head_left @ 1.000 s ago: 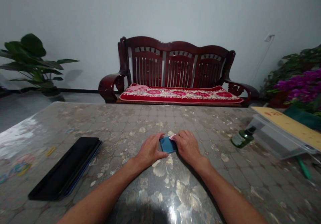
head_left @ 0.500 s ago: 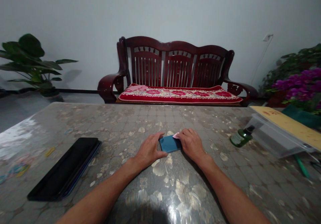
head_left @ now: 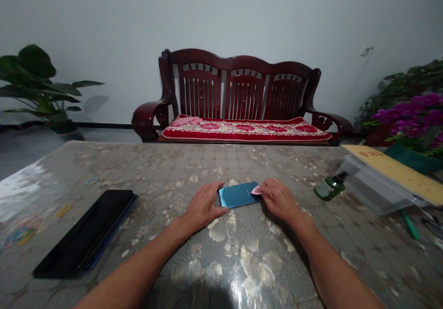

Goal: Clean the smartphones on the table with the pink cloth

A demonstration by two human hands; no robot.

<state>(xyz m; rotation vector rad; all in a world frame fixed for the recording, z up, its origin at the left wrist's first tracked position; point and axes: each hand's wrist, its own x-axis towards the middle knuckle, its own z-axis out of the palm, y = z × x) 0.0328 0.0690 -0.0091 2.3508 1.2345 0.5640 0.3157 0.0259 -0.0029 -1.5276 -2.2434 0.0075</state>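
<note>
A blue phone [head_left: 238,194] lies flat, back up, on the patterned table [head_left: 221,161]. My left hand [head_left: 203,205] rests on the table at the phone's left end, fingers and thumb bracketing its edge. My right hand [head_left: 279,199] sits at the phone's right end, fingers pinched on a small pink cloth [head_left: 257,190] pressed against the phone's surface.
A black tablet or folio [head_left: 86,230] lies at the left. A small green bottle [head_left: 328,186] lies on its side at the right, beside a clear plastic box [head_left: 377,189] with a yellow sheet on top. A green pen [head_left: 410,225] and rubber bands [head_left: 17,235] lie near the edges.
My right hand has slid the pink cloth rightward along the phone, uncovering more of its blue back. My left hand has stayed at the left end.
</note>
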